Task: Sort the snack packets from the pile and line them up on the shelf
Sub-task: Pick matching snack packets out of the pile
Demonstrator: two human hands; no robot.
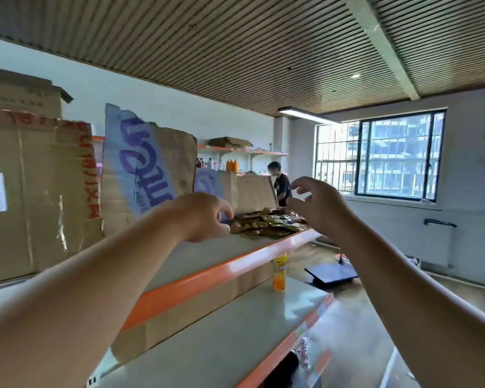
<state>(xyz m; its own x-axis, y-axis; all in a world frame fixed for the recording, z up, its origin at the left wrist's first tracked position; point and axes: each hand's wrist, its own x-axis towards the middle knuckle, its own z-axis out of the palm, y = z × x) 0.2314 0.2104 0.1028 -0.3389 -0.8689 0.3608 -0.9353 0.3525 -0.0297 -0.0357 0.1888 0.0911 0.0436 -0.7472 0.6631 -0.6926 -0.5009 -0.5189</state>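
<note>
Orange-edged shelf [252, 250]: one packet pile [269, 224], left hand [205, 217] touching; right hand [319, 205] spread.

A pile of snack packets [269, 224] lies on the top shelf [213, 268] near its far end, close to the orange front edge. The left hand [205, 217] rests at the pile's left side, fingers curled at the nearest packets. The right hand [318, 207] hovers above the pile's right side, fingers spread and empty. Cardboard boxes [37, 191] stand along the shelf's back edge. A yellow can [279, 271] stands on the lower shelf [235, 326].
</note>
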